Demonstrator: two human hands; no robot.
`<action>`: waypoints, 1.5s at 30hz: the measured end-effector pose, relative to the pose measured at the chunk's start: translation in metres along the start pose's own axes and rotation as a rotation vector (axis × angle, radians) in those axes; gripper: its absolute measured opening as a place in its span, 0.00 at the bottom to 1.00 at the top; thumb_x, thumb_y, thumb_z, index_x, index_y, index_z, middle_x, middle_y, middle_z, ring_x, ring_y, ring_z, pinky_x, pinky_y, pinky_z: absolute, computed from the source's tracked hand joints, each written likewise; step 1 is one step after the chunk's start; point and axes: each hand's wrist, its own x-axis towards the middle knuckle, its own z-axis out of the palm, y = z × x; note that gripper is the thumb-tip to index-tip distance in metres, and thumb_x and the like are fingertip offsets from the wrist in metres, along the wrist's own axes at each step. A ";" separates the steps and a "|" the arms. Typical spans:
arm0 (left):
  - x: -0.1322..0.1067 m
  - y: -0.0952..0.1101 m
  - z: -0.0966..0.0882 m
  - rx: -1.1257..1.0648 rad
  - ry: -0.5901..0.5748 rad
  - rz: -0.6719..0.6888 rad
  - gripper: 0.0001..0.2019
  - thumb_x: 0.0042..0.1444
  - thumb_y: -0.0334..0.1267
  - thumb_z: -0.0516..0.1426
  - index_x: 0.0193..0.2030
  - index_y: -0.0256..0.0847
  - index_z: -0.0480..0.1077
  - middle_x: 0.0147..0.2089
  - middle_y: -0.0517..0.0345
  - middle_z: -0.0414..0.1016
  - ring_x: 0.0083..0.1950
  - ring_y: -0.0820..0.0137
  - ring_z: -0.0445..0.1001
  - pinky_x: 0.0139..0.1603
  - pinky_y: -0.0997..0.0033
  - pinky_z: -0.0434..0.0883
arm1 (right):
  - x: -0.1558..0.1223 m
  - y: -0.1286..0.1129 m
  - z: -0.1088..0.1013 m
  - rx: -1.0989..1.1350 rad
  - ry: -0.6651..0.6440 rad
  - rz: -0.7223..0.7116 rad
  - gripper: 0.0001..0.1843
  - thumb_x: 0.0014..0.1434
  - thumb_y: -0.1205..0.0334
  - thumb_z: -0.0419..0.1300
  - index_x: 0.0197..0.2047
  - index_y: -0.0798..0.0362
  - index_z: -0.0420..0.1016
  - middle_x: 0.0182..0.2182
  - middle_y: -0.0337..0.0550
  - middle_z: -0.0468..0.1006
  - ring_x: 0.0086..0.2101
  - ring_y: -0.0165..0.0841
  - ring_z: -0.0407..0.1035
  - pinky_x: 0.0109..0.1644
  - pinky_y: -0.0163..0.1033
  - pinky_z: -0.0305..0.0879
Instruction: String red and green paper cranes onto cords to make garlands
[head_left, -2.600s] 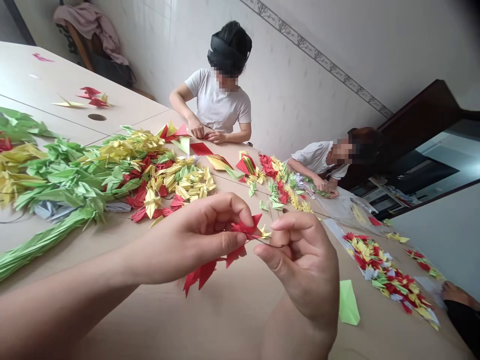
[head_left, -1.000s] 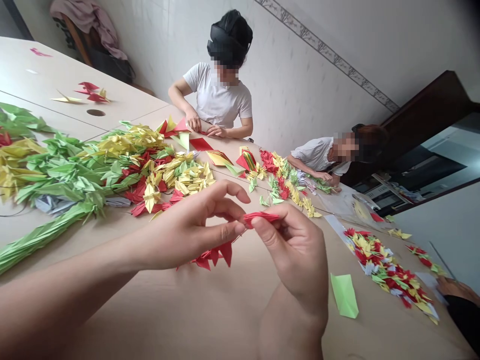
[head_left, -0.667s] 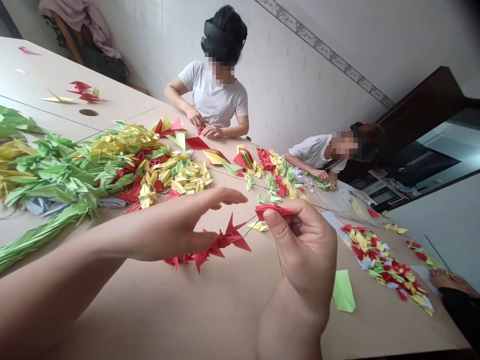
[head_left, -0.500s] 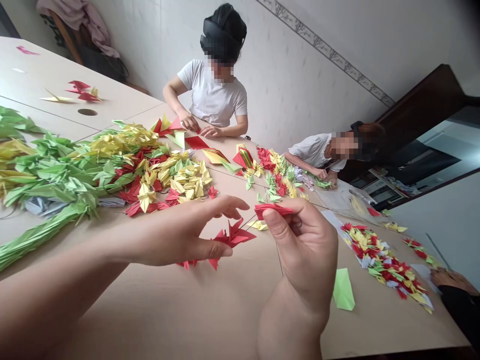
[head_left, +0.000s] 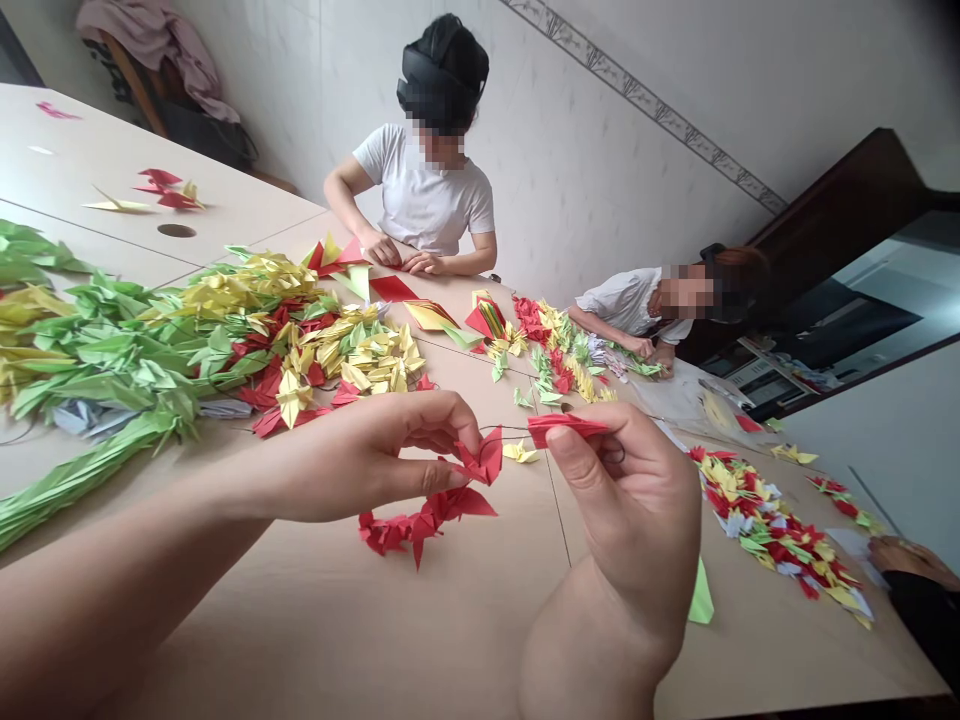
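My left hand [head_left: 405, 450] pinches a red paper crane [head_left: 484, 458] between thumb and fingers. Just below it hangs a short string of red paper cranes [head_left: 424, 520]. My right hand [head_left: 615, 500] is closed, its thumb pressing a flat, folded red paper piece [head_left: 566, 430] against the fingers. A thin dark thread [head_left: 514, 428] spans the gap between the two hands. Behind that gap lies a yellow paper crane [head_left: 520, 453] on the table. Part of a green paper [head_left: 701, 598] shows beside my right wrist.
Strings of green and yellow cranes [head_left: 142, 350] cover the table's left side. Another pile of mixed cranes [head_left: 780, 525] lies at right. Two people in white tops [head_left: 435, 195] sit across the table [head_left: 360, 640]. Another person's hand [head_left: 911, 560] rests at the right edge.
My left fingers have closed on a red crane and lifted it from the string below. My right hand has moved slightly right with the folded red paper, and the thread now shows between the hands.
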 end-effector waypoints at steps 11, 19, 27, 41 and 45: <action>0.003 -0.002 0.000 -0.214 0.068 -0.005 0.05 0.60 0.35 0.60 0.39 0.39 0.67 0.37 0.58 0.74 0.37 0.73 0.75 0.37 0.75 0.74 | -0.003 -0.001 -0.001 -0.091 0.024 -0.099 0.04 0.60 0.61 0.64 0.32 0.47 0.76 0.23 0.31 0.75 0.24 0.25 0.65 0.26 0.30 0.61; 0.002 0.006 0.002 -0.218 0.103 -0.045 0.07 0.60 0.38 0.60 0.36 0.38 0.67 0.32 0.59 0.74 0.32 0.75 0.73 0.32 0.77 0.73 | 0.001 0.005 0.000 -0.262 0.116 -0.112 0.02 0.61 0.61 0.64 0.35 0.48 0.78 0.30 0.36 0.77 0.31 0.29 0.69 0.34 0.35 0.64; 0.001 0.005 0.004 -0.137 0.120 -0.029 0.06 0.61 0.37 0.58 0.34 0.38 0.68 0.33 0.57 0.76 0.32 0.73 0.75 0.33 0.74 0.74 | 0.002 -0.003 -0.011 -0.084 -0.125 -0.106 0.05 0.62 0.62 0.63 0.33 0.49 0.75 0.29 0.35 0.73 0.31 0.28 0.67 0.34 0.35 0.64; 0.002 -0.001 0.006 0.061 0.284 0.004 0.03 0.58 0.35 0.58 0.35 0.40 0.67 0.35 0.58 0.77 0.34 0.72 0.76 0.34 0.74 0.73 | 0.003 -0.006 -0.006 -0.096 -0.314 -0.166 0.06 0.62 0.62 0.63 0.32 0.50 0.74 0.28 0.36 0.75 0.32 0.30 0.70 0.36 0.36 0.66; 0.002 -0.002 0.007 0.021 0.269 0.009 0.06 0.61 0.39 0.58 0.39 0.41 0.64 0.33 0.58 0.76 0.31 0.73 0.75 0.32 0.74 0.72 | 0.002 -0.006 -0.008 -0.152 -0.313 -0.154 0.07 0.63 0.61 0.62 0.32 0.51 0.74 0.28 0.37 0.75 0.31 0.30 0.70 0.36 0.36 0.67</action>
